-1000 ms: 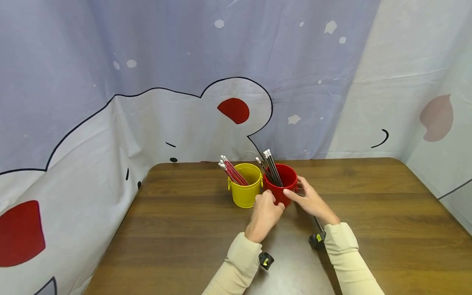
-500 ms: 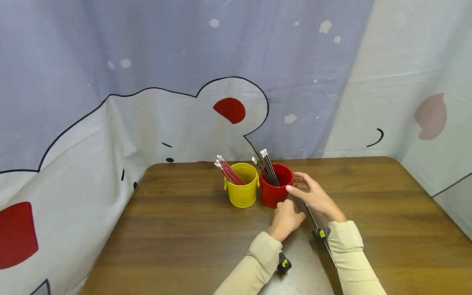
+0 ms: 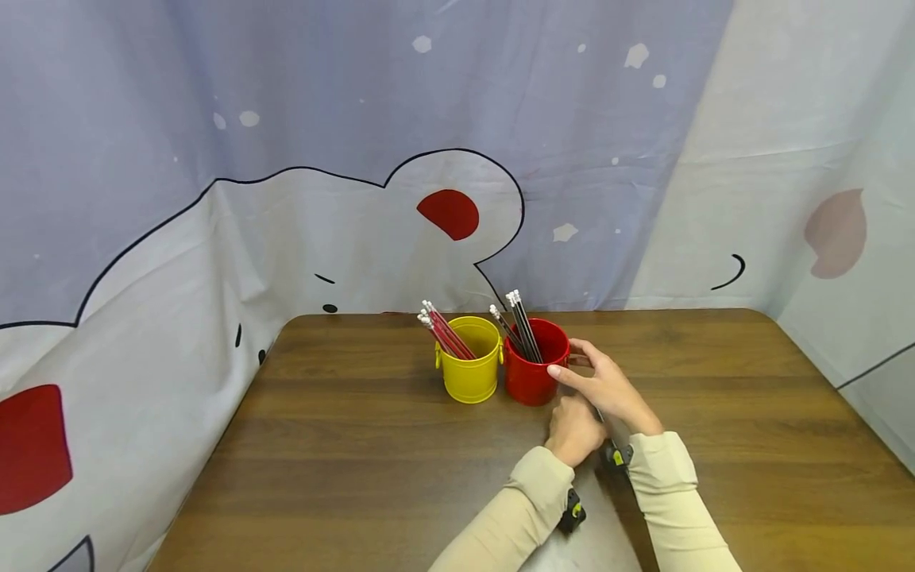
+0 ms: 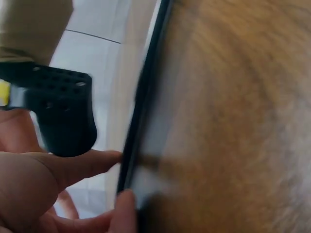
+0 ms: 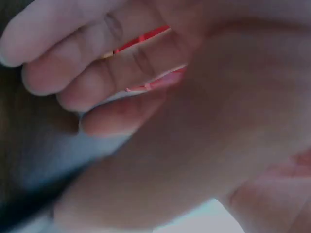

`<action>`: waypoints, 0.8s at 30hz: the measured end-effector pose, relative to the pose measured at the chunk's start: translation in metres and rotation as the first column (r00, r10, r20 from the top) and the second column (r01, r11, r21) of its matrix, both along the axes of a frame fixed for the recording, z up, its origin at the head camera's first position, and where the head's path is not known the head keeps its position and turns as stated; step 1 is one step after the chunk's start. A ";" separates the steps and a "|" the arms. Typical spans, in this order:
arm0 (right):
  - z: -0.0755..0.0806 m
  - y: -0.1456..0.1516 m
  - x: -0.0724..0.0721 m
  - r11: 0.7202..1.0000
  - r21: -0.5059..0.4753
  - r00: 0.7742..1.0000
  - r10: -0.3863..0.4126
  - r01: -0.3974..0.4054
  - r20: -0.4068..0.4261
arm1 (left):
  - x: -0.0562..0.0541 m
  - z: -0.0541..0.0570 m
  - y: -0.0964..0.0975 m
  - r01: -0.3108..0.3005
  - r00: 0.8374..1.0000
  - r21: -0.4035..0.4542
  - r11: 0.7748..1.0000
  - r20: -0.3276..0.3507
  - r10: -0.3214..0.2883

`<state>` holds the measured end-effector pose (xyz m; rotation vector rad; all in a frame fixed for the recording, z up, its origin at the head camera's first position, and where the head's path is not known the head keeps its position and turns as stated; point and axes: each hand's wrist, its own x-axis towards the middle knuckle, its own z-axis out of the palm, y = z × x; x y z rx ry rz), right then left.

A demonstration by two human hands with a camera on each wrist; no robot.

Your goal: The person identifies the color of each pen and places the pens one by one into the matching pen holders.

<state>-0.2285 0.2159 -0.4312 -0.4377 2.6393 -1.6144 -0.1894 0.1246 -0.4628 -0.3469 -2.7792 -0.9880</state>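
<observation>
My left hand (image 3: pixel 576 430) is low over the table beneath my right hand (image 3: pixel 604 389). In the left wrist view its fingertips pinch a black pencil (image 4: pixel 145 92), which slants beside my right wrist. A red bucket (image 3: pixel 530 385) holds several black pencils with white ends (image 3: pixel 525 326). My right hand is at the bucket's right side, thumb near the rim and fingers loosely extended. Red shows between those fingers in the right wrist view. To the left stands a yellow bucket (image 3: pixel 469 381) with several pink-red pencils (image 3: pixel 450 335) leaning in it.
The buckets stand close together on a wooden table (image 3: pixel 343 445). A printed curtain (image 3: pixel 322 238) hangs behind the table's back edge. Small dark devices are strapped at both wrists, including one at the left wrist (image 3: pixel 572 512).
My left hand has moved right and towards me, from in front of the red bucket to the black pencil below my right hand. The right hand has barely shifted beside the bucket.
</observation>
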 end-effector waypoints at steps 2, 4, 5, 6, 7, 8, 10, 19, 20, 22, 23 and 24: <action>0.000 0.000 0.000 1.000 0.020 1.000 0.000 0.000 -0.014 | 0.000 0.003 -0.002 -0.003 0.999 0.003 1.000 0.041 0.003; 0.001 -0.002 0.001 0.999 0.036 1.000 -0.001 0.002 -0.025 | 0.000 0.006 -0.005 -0.003 0.997 0.007 1.000 0.079 0.002; 0.003 -0.003 0.003 0.999 0.040 1.000 0.000 0.002 -0.029 | 0.000 0.008 -0.006 -0.002 0.996 0.006 1.000 0.093 0.001; 0.006 -0.004 0.005 0.999 0.039 1.000 0.003 -0.002 -0.030 | 0.000 0.009 -0.007 -0.003 0.995 0.000 1.000 0.103 0.003; 0.009 -0.006 0.007 0.999 0.032 1.000 0.003 -0.002 -0.028 | 0.001 0.011 -0.009 -0.003 0.994 0.001 1.000 0.112 0.003; 0.013 -0.008 0.010 1.000 0.030 1.000 0.004 -0.003 -0.025 | 0.001 0.012 -0.010 -0.001 0.993 0.005 1.000 0.120 0.000; 0.021 -0.011 0.015 1.000 0.022 1.000 0.003 -0.002 -0.016 | 0.002 0.014 -0.012 -0.001 0.991 0.014 1.000 0.136 -0.001; 0.015 -0.009 0.011 1.000 0.026 1.000 0.000 0.000 -0.002 | 0.008 0.015 -0.028 -0.015 0.983 -0.025 1.000 0.185 0.020; 0.010 -0.008 0.008 1.000 0.028 1.000 0.000 0.000 -0.005 | 0.009 0.015 -0.030 -0.013 0.983 -0.041 0.999 0.183 0.020; 0.002 -0.006 0.003 1.000 0.023 1.000 0.003 -0.002 -0.014 | 0.011 0.015 -0.034 -0.003 0.985 -0.077 0.997 0.174 0.017; -0.002 -0.005 0.001 1.000 0.023 1.000 0.002 -0.002 -0.020 | 0.012 0.015 -0.036 0.000 0.984 -0.094 0.996 0.175 0.017; -0.003 -0.005 0.000 1.000 0.021 1.000 0.003 -0.003 -0.025 | 0.013 0.014 -0.038 -0.001 0.985 -0.113 0.994 0.174 0.021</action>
